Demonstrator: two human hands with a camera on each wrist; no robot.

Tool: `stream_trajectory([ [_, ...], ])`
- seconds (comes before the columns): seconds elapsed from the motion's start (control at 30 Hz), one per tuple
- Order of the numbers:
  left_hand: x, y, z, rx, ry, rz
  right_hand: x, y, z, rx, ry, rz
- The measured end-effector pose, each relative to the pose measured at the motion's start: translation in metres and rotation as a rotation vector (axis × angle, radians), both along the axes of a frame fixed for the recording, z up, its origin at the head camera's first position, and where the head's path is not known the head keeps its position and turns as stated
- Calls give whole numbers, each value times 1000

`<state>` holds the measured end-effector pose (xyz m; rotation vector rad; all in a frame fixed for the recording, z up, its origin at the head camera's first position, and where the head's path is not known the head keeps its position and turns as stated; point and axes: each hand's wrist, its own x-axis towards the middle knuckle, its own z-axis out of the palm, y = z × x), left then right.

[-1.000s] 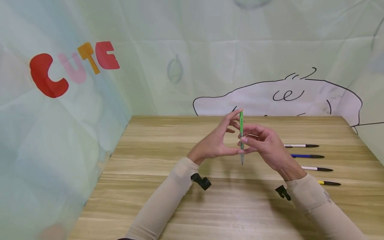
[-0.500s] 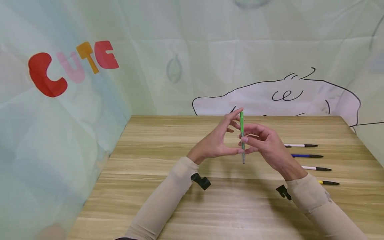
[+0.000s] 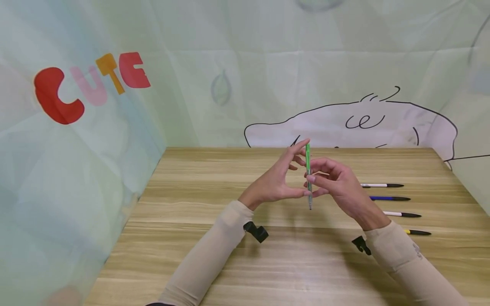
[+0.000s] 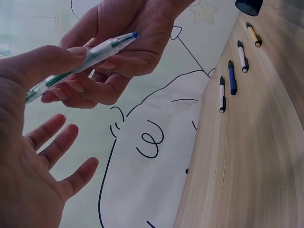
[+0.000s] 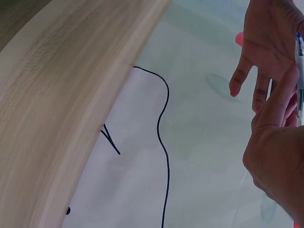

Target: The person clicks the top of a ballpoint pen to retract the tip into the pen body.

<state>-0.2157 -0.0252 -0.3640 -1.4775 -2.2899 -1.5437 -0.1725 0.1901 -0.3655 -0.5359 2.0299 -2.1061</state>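
Observation:
A slim pen (image 3: 308, 158) with a green upper part and a clear lower barrel stands almost upright above the table, point down. My right hand (image 3: 342, 187) pinches its middle between thumb and fingers. From the left, my left hand (image 3: 273, 180) holds it lengthwise, index fingertip at the top end and thumb against the lower barrel. In the left wrist view the pen (image 4: 100, 51) slants across under the left thumb, its small tip looking blue; the other left fingers spread loosely away. At the right edge of the right wrist view, part of the pen (image 5: 300, 71) shows.
On the wooden table (image 3: 183, 250), at right, lie several pens in a row: a white pen (image 3: 375, 185), a blue pen (image 3: 388, 198), another white pen (image 3: 402, 214) and a yellow pen (image 3: 419, 232). The right arm partly hides them. Printed cloth walls (image 3: 214, 51) stand behind and beside the table.
Both hands keep the same hold on the pen, which tilts only very slightly. The head view has shifted a little, so the background and row of pens sit slightly further left.

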Motion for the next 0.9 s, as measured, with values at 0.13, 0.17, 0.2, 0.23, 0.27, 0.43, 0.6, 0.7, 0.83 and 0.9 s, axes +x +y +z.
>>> stream_trajectory([
  [0.13,1,-3,1,-13,-33,13,-1,1,-1,17,2,0],
  [0.17,1,-5,2,-17,-42,18,-1,2,-1,24,2,-2],
  [0.2,1,-6,2,-20,-53,23,-1,3,-1,34,2,-6],
  [0.23,1,-9,2,-21,-62,27,-1,4,-2,44,2,-11],
  [0.27,2,-11,2,-23,-72,34,-1,5,-2,55,4,-16],
  [0.43,3,-26,1,-37,-90,70,-4,12,-6,96,11,-33],
  [0.6,5,-43,-4,-59,-94,94,-7,21,-8,126,23,-38],
  [0.7,6,-54,-6,-71,-93,108,-9,28,-7,158,24,-40],
  [0.83,9,-67,-8,-85,-88,131,-11,38,-6,219,9,-42],
  [0.9,10,-73,-9,-93,-87,138,-12,43,-5,245,-2,-50],
])
